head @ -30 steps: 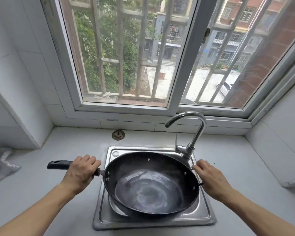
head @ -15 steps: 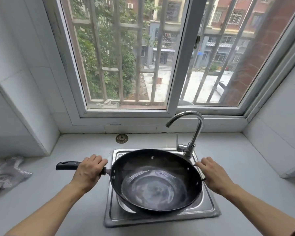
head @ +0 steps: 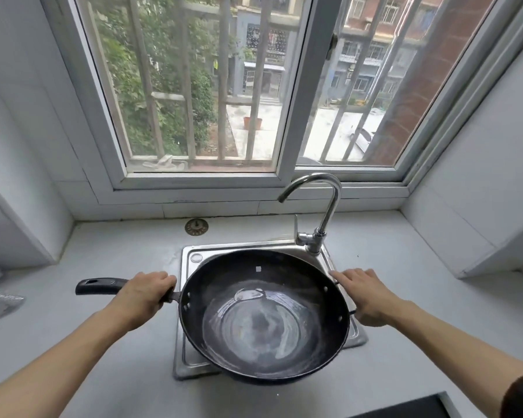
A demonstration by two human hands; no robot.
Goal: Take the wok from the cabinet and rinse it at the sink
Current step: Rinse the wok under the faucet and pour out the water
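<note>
A: Nearest the camera, what do the two hands have?

B: The left hand [head: 144, 294] has its fingers [head: 160, 280] curled round the wok's long handle [head: 98, 286], gripping it close to the bowl. The right hand [head: 364, 294] lies against the rim at the wok's 3 o'clock, by the small side handle [head: 351, 311]; its fingers stretch forward along the edge, and whether they grip that handle cannot be told.

A: And the wok itself?

B: The wok [head: 263, 318] sits over the sink [head: 191, 362], covering most of the basin and overhanging its near edge. Its long axis runs from 9 o'clock to 3 o'clock, handle out over the worktop [head: 127, 251] on the left.

A: What does the next move turn on?

B: Probably the tap. The faucet [head: 326, 206] stands at about 1 o'clock from the wok, its spout curving back toward the bowl's far rim. The right hand is the nearer one to its lever, so it would likely reach there while the left keeps the pan steady.

A: Materials?

B: The wok is dark, round, shallow metal with a dull, streaked sheen and rivet holes near each handle; the long handle looks like black plastic. The sink and faucet are shiny steel, the worktop pale and matte. A round drain strainer [head: 196, 227] lies beyond at 11 o'clock, under the barred window [head: 200, 86].
</note>
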